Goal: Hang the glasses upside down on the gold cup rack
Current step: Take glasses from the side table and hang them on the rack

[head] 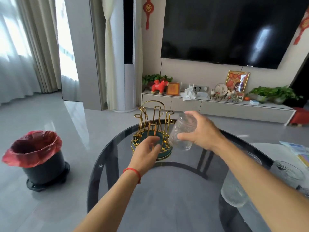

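The gold cup rack [153, 118] with a dark green round base stands at the far edge of the round glass table [167, 190]; no glass hangs on its prongs. My right hand [203, 131] grips a clear ribbed glass [183, 133], tilted with its mouth down and to the left, just right of the rack. My left hand [147, 152] reaches to the rack's base with its fingers apart, holding nothing. Another ribbed glass [233, 193] stands on the table under my right forearm. A further glass [288, 169] sits at the right edge.
A black bin with a red liner [37, 158] stands on the floor to the left of the table. Papers [297, 151] lie on a white surface at the far right. A TV cabinet [217, 106] with ornaments runs along the wall behind.
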{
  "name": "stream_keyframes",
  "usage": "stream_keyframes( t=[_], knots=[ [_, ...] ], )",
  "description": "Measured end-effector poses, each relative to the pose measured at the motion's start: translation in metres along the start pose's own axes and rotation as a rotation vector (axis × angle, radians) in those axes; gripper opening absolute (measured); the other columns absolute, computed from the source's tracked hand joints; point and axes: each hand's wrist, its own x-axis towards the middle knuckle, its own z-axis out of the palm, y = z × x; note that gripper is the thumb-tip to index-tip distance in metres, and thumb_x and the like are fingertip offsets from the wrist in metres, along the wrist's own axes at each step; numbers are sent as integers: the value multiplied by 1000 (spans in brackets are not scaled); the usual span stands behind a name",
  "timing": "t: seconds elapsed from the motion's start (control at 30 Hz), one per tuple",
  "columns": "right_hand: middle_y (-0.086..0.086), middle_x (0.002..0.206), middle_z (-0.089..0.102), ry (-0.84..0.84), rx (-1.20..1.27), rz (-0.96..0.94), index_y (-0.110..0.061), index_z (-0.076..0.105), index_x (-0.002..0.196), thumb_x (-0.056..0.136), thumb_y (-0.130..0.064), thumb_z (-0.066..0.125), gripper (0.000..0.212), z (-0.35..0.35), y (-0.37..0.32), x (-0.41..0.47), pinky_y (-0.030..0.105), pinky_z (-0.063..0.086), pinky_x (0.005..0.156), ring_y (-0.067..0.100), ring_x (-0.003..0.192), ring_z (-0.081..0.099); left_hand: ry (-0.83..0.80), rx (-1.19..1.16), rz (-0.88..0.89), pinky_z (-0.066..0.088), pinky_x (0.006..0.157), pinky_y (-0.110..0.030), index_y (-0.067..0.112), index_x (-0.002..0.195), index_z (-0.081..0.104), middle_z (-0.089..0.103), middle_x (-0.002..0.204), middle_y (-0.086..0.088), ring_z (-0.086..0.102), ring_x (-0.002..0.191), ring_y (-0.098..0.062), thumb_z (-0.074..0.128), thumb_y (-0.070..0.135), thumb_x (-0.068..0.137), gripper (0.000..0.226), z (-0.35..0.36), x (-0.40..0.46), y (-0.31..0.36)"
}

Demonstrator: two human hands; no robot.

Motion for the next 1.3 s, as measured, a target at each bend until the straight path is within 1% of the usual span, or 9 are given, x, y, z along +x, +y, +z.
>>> stream_keyframes(
  t=[0.1,0.17,0.27,0.37,0.53,0.73,0.9,1.03,1.3],
  knots=[
    [-3,135,54,197,64,9,-23,49,145,65,-42,93,94,-21,0,46,34,40,91,16,120,49,-17,425,146,42,112,-40,22,125,67,64,133,2,48,133,-19,62,24,94,32,8,10,-30],
    [3,142,55,283,106,36,-21,47,148,67,-43,91,94,-27,-2,79,33,40,91,18,121,51,-53,585,137,34,117,-48,28,131,63,57,142,0,36,143,-24,60,31,93,39,13,16,-41],
    [6,153,51,309,157,72,-20,42,155,68,-45,90,102,-15,-9,123,36,44,101,23,133,50,-142,710,69,15,121,-62,38,144,48,35,161,-3,12,153,-35,52,45,94,51,21,20,-50],
    [9,158,47,294,175,75,-18,37,159,71,-40,91,105,5,-16,163,46,45,113,29,141,47,-178,731,66,14,119,-66,43,145,43,32,163,0,10,153,-37,48,48,95,51,23,22,-62],
    [5,134,57,138,230,106,-17,42,154,75,-31,92,95,32,-23,210,49,61,92,28,121,61,-163,703,75,14,120,-66,42,150,35,25,166,4,9,155,-33,48,44,95,57,21,30,-70],
    [8,153,50,-25,233,142,-21,46,154,74,-26,92,92,54,-13,223,48,65,82,32,129,57,-154,654,86,14,121,-60,34,157,21,22,167,6,7,156,-26,48,41,98,65,20,31,-68],
    [12,149,55,-153,184,157,-18,58,145,74,-24,93,79,65,-12,229,48,65,82,34,123,62,-53,678,164,30,118,-56,27,153,36,32,164,3,22,152,-28,42,30,102,51,18,29,-66],
    [12,136,62,-283,203,177,-16,62,141,71,-19,94,76,66,-10,232,49,62,90,33,125,60,-42,686,155,25,122,-53,25,153,37,26,166,2,16,155,-26,39,29,102,51,18,30,-66],
    [9,138,62,-476,127,124,-19,61,143,69,-19,95,81,68,-4,239,51,53,104,31,129,56,-38,692,200,13,122,-39,20,156,33,20,168,-1,9,156,-28,40,21,101,56,18,32,-68]
  ],
)
